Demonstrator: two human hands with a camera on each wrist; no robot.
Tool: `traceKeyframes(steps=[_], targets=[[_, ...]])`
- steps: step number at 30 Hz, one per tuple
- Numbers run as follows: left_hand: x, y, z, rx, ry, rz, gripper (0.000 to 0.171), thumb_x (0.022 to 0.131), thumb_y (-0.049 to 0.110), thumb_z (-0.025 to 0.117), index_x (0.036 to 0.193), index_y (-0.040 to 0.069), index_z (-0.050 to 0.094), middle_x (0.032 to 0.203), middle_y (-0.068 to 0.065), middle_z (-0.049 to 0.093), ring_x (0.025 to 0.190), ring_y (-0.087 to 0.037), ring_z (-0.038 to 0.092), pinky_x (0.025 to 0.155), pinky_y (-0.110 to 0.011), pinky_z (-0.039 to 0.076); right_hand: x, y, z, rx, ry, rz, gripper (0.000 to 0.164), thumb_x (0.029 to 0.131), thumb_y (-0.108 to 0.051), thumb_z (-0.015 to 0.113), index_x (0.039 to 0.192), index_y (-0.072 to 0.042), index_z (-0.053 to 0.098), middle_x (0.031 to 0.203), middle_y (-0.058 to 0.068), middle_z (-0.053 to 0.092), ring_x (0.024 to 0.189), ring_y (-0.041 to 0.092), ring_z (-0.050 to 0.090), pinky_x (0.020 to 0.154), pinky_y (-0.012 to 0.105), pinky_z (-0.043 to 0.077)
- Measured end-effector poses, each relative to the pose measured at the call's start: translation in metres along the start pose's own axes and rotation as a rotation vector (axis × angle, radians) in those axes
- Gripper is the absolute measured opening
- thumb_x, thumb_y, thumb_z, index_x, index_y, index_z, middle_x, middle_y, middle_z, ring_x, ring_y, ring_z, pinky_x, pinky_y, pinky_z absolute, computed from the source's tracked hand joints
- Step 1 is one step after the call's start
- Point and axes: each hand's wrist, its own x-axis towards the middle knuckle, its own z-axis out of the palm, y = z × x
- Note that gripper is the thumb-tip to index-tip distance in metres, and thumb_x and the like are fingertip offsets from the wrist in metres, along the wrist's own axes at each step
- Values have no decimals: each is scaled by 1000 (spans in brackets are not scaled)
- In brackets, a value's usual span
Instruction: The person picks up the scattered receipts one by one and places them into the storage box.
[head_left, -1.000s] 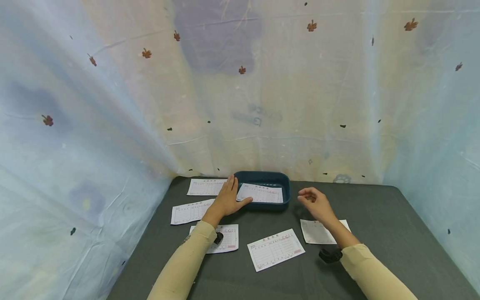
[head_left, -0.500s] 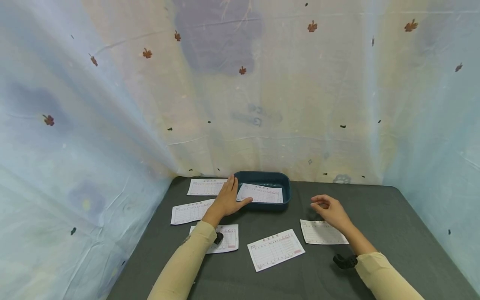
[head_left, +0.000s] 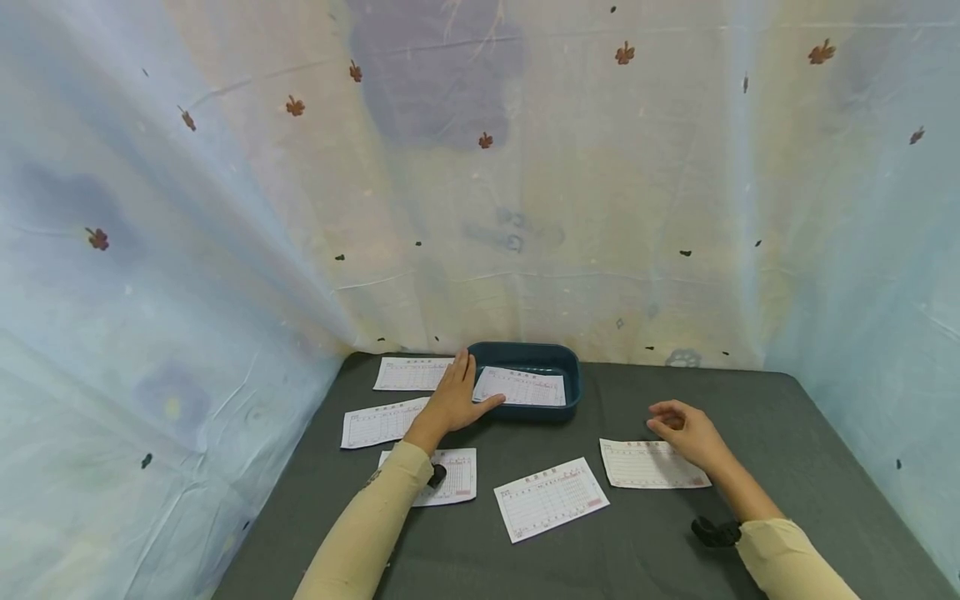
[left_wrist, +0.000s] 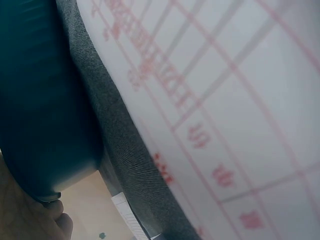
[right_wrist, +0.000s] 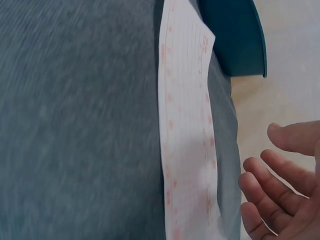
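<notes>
A dark teal plastic bin (head_left: 536,413) stands at the back of the table with printed paper forms (head_left: 522,387) inside. My left hand (head_left: 448,404) rests at its left end, fingers straight, thumb along the front wall; in the left wrist view fingertips (left_wrist: 56,214) show at the rim. My right hand (head_left: 688,433) hovers over the right-hand paper form (head_left: 647,468), fingers loosely bent and holding nothing. In the right wrist view that hand (right_wrist: 285,185) is apart from the form (right_wrist: 187,115).
Another form (head_left: 552,500) lies tilted at front centre. To the left are a back form (head_left: 411,373), a middle form (head_left: 381,423) and a front form (head_left: 456,479) partly under my left arm. A patterned cloth (head_left: 570,208) hangs behind the dark grey table (head_left: 780,450).
My right hand has moved rightward and slightly toward me, away from the bin, uncovering more of the right-hand form. The left hand and the bin stay where they were.
</notes>
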Motion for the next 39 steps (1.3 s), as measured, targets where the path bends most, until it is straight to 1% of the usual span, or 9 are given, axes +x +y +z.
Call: traceKeyframes(steps=[5, 12, 18, 20, 23, 28, 32, 35, 39], targets=[[1, 1, -2, 11, 1, 5, 113, 102, 77, 49, 170, -5, 11, 179, -24, 2, 166, -38, 5, 134, -50, 11, -6, 9, -7, -52, 7, -19, 41, 106, -23, 72, 135, 6, 65, 117, 19, 72, 104, 37, 70, 80, 47, 59], [3, -3, 1, 30, -5, 11, 115, 101, 79, 46, 170, -5, 9, 179, -24, 2, 166, -38, 5, 134, -50, 12, -13, 19, -15, -99, 5, 2, 41, 106, -22, 72, 134, 8, 65, 116, 21, 72, 100, 35, 69, 78, 45, 58], [3, -3, 0, 27, 2, 7, 114, 101, 79, 47, 170, -4, 11, 179, -23, 2, 167, -37, 5, 134, -49, 11, -17, 27, -19, -177, 28, -9, 43, 104, -22, 74, 133, 9, 66, 123, 28, 67, 106, 43, 65, 86, 58, 56], [2, -3, -1, 20, 4, 7, 113, 101, 78, 48, 170, -5, 12, 179, -23, 3, 167, -37, 5, 134, -49, 10, -17, 30, -20, -189, 35, -14, 43, 103, -21, 75, 132, 10, 67, 123, 30, 67, 107, 44, 64, 87, 61, 55], [1, -2, -2, 9, 7, 7, 112, 102, 77, 49, 169, -5, 13, 179, -24, 3, 166, -37, 6, 134, -50, 11, -17, 34, -22, -204, 34, -10, 43, 102, -21, 76, 130, 10, 67, 119, 28, 69, 102, 40, 66, 85, 58, 55], [0, -1, -2, 7, -5, 4, 112, 102, 76, 49, 170, -5, 11, 179, -23, 2, 166, -37, 4, 134, -50, 11, -17, 36, -26, -219, 8, 15, 44, 98, -19, 79, 125, 14, 68, 109, 24, 70, 92, 31, 66, 77, 47, 55], [0, 0, -2, 11, -11, 7, 112, 102, 77, 48, 170, -4, 10, 179, -24, 1, 166, -37, 4, 134, -51, 11, -17, 36, -28, -206, -24, 33, 45, 97, -18, 81, 123, 16, 67, 105, 22, 69, 90, 28, 65, 76, 44, 54], [0, 0, -2, 11, -12, 9, 113, 102, 77, 48, 170, -4, 9, 179, -23, 1, 166, -38, 4, 134, -50, 11, -18, 36, -28, -191, -45, 46, 47, 97, -18, 82, 124, 17, 66, 102, 19, 67, 89, 26, 62, 74, 41, 52], [0, 1, -2, 12, -11, 9, 113, 102, 78, 48, 170, -4, 9, 179, -23, 0, 166, -37, 4, 134, -50, 10, -19, 38, -27, -151, -63, 73, 47, 97, -17, 81, 124, 17, 63, 97, 14, 61, 86, 22, 54, 70, 33, 45]])
